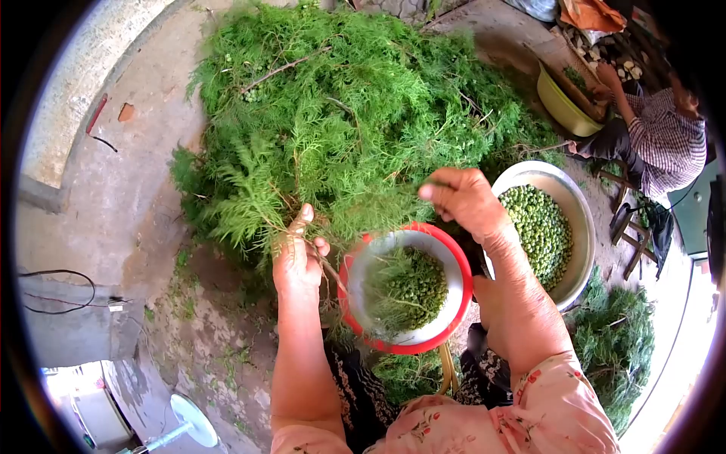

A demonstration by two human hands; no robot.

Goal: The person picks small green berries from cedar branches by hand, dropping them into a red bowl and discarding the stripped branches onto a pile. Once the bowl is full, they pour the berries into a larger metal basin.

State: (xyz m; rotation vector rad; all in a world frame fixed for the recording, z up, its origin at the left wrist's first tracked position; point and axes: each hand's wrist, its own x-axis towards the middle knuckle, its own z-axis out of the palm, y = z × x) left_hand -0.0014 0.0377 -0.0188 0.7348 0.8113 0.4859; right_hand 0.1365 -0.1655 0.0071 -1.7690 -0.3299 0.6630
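My left hand [296,257] is closed around the woody stem of a leafy evergreen branch [253,200], whose fronds fan out up and to the left. To the right, my right hand [465,200] is pinched, and blurred green foliage reaches its fingertips. What the fingers hold is too smeared to make out. Between and below my hands sits a red-rimmed basin [460,321] with small green cones inside. Blurred sprigs hang over its left part. Beside my right forearm stands a wide metal basin [582,227] heaped with round green cones.
A big pile of cut evergreen branches [340,91] covers the ground ahead. At the right, another person [673,132] sits near a yellow-green tub [563,106]. More greenery [616,340] lies at lower right. A wooden stool [635,234] and a pale fan [193,420] stand farther out.
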